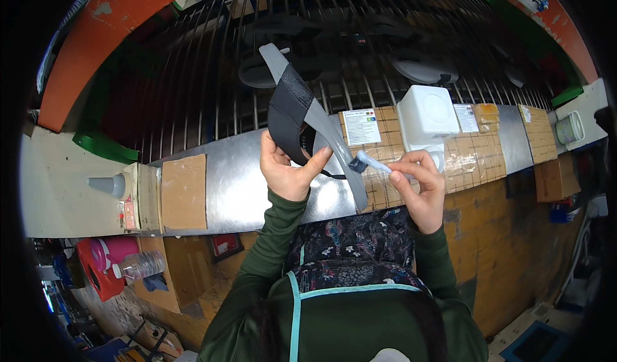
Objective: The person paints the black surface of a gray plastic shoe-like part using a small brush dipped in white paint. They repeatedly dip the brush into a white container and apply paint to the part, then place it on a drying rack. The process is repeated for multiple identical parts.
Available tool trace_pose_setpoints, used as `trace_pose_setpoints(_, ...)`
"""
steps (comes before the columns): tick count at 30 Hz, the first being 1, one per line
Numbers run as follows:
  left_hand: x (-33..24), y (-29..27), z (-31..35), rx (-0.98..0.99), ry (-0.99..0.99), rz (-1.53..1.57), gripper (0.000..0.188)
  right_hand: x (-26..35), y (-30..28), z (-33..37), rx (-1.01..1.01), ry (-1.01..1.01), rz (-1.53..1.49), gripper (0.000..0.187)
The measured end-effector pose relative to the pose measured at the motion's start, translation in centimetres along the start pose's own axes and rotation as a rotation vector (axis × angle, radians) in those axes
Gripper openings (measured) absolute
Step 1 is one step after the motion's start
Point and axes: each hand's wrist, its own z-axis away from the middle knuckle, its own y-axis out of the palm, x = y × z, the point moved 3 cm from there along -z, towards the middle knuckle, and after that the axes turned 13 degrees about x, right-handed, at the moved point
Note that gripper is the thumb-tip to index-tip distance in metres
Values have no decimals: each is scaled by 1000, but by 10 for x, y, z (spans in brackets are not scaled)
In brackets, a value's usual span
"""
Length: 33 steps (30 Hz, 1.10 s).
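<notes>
A sandal-like shoe (286, 119) with a black upper and a long grey sole is tilted in my left hand (288, 169), the fingers closed round its upper and the thumb near the sole. Between the thumb and fingers of my right hand (421, 188) is a small brush (374, 161) with a pale blue handle and dark bristles. Its bristles are at the lower part of the grey sole, touching it or very close. Part of the sole's face looks shiny. My left fingers are partly hidden behind the upper.
A white square plastic container (429, 114) stands on taped cardboard (466, 163) to the right. Beyond the metal ledge (238, 188), metal bars (225, 73) carry several grey and black shoe pieces. A grey cone-shaped piece (108, 185) lies left; a plastic bottle (143, 265) is below.
</notes>
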Motion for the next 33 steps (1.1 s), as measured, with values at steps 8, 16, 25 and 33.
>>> trace_pose_setpoints(8, -8, 3, -1, 28, 19, -37, 54, 12, -2, -13, -107, -122, 189, 17)
trace_pose_setpoints(16, -3, -2, -3, 19, 20, -62, 54, 9, -6, -2, -75, -122, 285, 20)
trace_pose_setpoints(25, -3, -5, -9, 0, 7, -81, 54, 11, -8, 5, -81, -148, 371, 20)
trace_pose_setpoints(33, -3, -6, -13, -42, -2, -15, 52, 19, -10, 7, -87, -179, 455, 20)
